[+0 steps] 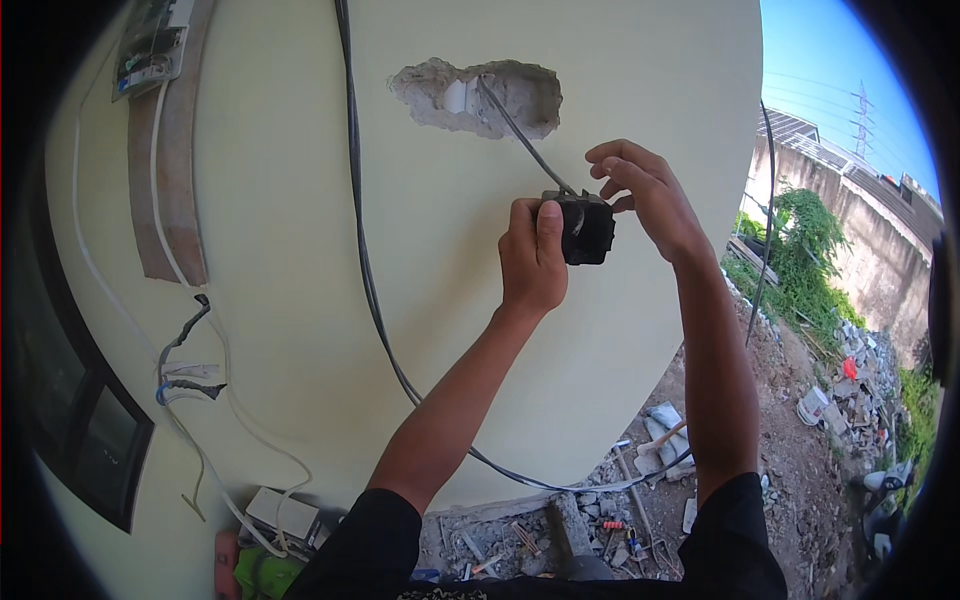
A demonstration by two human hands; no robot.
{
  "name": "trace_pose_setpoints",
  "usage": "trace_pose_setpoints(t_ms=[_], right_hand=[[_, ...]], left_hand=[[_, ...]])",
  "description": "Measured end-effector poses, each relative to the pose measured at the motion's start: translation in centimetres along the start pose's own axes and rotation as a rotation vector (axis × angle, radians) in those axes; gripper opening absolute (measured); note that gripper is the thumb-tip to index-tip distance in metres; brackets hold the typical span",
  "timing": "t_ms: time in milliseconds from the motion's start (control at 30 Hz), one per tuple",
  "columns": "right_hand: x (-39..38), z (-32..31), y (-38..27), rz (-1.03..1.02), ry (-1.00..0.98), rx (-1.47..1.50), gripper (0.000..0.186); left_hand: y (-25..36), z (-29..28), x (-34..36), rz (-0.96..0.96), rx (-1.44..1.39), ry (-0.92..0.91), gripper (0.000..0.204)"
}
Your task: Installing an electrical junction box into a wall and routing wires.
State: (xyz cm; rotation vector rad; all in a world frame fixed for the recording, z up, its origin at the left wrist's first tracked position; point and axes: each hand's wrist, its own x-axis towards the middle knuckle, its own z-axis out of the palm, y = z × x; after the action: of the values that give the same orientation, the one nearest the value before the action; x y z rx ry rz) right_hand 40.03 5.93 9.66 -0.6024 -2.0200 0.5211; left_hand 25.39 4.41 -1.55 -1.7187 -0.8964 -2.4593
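My left hand (535,255) grips a black electrical back box (587,230) by its left side, thumb across its near edge. The box is held out in front of the pale wall, its open face turned toward me. A dark grey cable (522,137) runs from the rough hole (530,100) chiselled in the wall down to the box's top. Inside the hole, a bit of white shows beside the cable. Just right of the box, my right hand (645,190) is raised with bent, parted fingers and nothing visible in it.
Dark cables (358,200) hang down the wall at left and loop below my arms. An open electrical panel (155,50) with white wires sits upper left, above a dark-framed window (95,430). Rubble, a shovel (655,455) and hand tools lie on the ground.
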Motion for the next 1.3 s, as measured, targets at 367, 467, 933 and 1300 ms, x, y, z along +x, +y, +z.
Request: trace_pose_setpoints(t_ms=[367,467,933,1300], right_hand=[[-2.4,-0.2,0.1,0.113,-0.107,0.328,0.045],[-1.5,-0.6,0.0,0.106,-0.100,0.288,0.043],[-0.4,0.0,1.4,-0.144,0.217,-0.068,0.040],[0.1,0.3,1.3,-0.676,-0.141,-0.456,0.035]], left_hand=[[2.2,-1.1,3.5,-0.511,-0.317,-0.200,0.064],[3.3,-1.3,3.9,-0.627,-0.434,-0.247,0.062],[1.0,-2.7,5.9,-0.441,-0.402,-0.152,0.056],[3.1,-5.8,10.7,-0.365,-0.040,-0.146,0.056]])
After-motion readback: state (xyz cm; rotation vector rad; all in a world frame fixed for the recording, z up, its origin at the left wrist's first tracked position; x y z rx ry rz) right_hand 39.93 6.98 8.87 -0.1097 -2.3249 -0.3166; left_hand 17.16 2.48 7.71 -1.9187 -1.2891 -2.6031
